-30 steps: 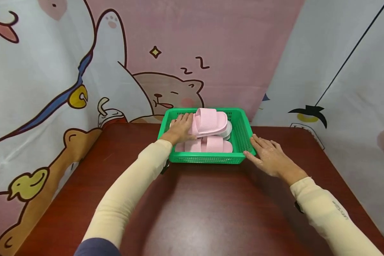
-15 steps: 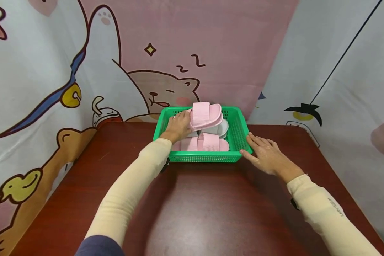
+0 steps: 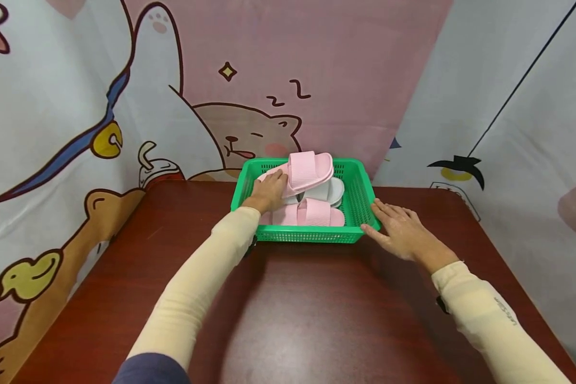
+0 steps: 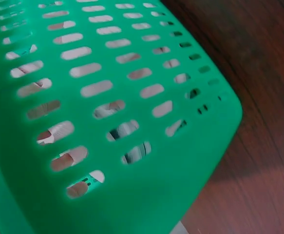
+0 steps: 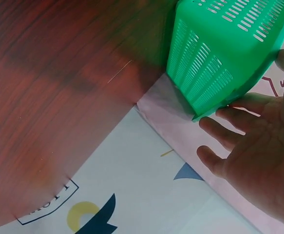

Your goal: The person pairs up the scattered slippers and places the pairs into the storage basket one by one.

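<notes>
Inside the green plastic basket (image 3: 312, 236), my left hand (image 3: 269, 191) grips a pink slipper (image 3: 312, 169) by its near side, toward the heel. The slipper is tilted, with its toe end pointing right and overlapping the back rim. Beneath it shows a white slipper (image 3: 335, 191), partly covered. Along the front wall lies more pink slide footwear (image 3: 317, 213). My right hand (image 3: 405, 234) has its fingers spread and touches the basket's right rim; in the right wrist view the fingertips (image 5: 207, 124) sit at the basket's edge. The left wrist view is filled by the basket's slotted wall (image 4: 98, 87).
The basket stands near the back edge of a dark red-brown wooden table (image 3: 297, 314). Behind it hangs a cloth backdrop (image 3: 355, 80) printed with cartoon animals, folding round to a pale part at the right.
The upper pink slipper has risen and tilted in my left hand, uncovering more of the white slipper. My right hand stays at the basket's rim. The head view has shifted slightly.
</notes>
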The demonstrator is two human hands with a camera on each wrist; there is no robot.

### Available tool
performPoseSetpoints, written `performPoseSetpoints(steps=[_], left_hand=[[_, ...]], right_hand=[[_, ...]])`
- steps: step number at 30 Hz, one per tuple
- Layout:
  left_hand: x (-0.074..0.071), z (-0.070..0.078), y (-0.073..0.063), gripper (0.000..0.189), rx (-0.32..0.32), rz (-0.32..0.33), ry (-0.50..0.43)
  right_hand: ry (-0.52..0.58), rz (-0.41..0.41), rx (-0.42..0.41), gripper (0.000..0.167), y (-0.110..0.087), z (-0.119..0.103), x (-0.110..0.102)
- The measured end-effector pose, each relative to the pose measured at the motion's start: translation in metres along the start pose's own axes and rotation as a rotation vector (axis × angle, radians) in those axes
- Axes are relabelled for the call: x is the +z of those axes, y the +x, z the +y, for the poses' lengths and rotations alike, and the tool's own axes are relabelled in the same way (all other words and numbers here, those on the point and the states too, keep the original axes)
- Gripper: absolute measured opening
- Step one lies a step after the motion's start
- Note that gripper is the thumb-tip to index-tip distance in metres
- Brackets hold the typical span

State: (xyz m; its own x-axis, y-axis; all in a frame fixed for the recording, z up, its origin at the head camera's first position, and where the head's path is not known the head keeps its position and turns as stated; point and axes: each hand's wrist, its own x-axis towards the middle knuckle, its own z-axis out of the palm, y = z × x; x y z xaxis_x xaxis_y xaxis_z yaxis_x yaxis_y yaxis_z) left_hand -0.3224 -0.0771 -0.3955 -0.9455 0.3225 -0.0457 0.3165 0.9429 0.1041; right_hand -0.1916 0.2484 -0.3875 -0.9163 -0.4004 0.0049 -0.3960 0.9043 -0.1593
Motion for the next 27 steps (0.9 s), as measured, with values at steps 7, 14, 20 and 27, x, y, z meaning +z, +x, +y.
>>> performPoseSetpoints(steps=[7, 14, 20, 27], left_hand=[[-0.002, -0.007, -0.006, 0.068, 0.032, 0.013, -0.042], [-0.007, -0.023, -0.022, 0.075, 0.087, 0.077, -0.046], [-0.011, -0.031, -0.032, 0.075, 0.104, 0.101, -0.035], [-0.021, -0.035, -0.035, 0.063, 0.147, 0.108, -0.008]], right_hand=[[0.026, 0.006, 0.002, 0.081, -0.001, 0.002, 0.003], [0.066, 0.023, -0.004, 0.083, 0.006, 0.005, 0.009], [0.091, 0.018, 0.013, 0.086, 0.008, 0.012, 0.008], [0.162, 0.069, 0.008, 0.081, 0.000, 0.028, 0.000]])
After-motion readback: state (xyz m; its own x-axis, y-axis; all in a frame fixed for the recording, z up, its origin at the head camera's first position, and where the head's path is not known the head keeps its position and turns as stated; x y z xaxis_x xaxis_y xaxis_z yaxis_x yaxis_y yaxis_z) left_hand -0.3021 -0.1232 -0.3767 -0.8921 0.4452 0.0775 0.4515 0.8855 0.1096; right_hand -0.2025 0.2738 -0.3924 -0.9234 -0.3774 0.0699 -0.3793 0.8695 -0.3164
